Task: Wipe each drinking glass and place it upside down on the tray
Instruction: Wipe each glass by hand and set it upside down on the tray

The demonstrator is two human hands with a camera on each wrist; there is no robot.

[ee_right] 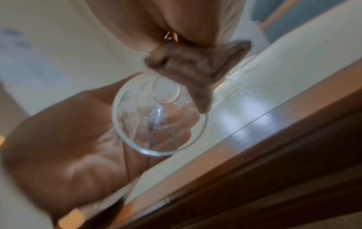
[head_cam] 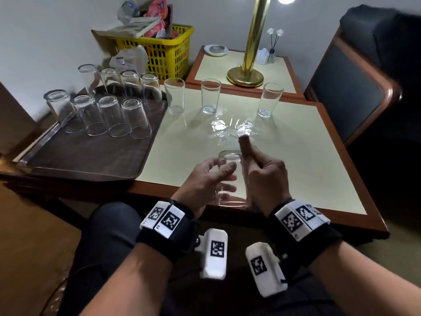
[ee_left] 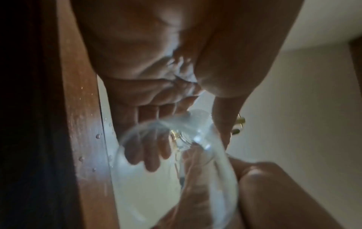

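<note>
Left hand (head_cam: 206, 179) gripping glass (head_cam: 230, 176), right hand (head_cam: 265, 176) clutching cloth (head_cam: 245, 145), wet cream table (head_cam: 296, 156), tray (head_cam: 91, 153) alongside

No word, brand or number is showing clearly enough to read; the wrist markers (head_cam: 169, 218) are carrying only black-and-white square codes, without letters; the packets in the yellow basket (head_cam: 159, 51), at about 11 o'clock, are showing print too blurred to make out.
</note>
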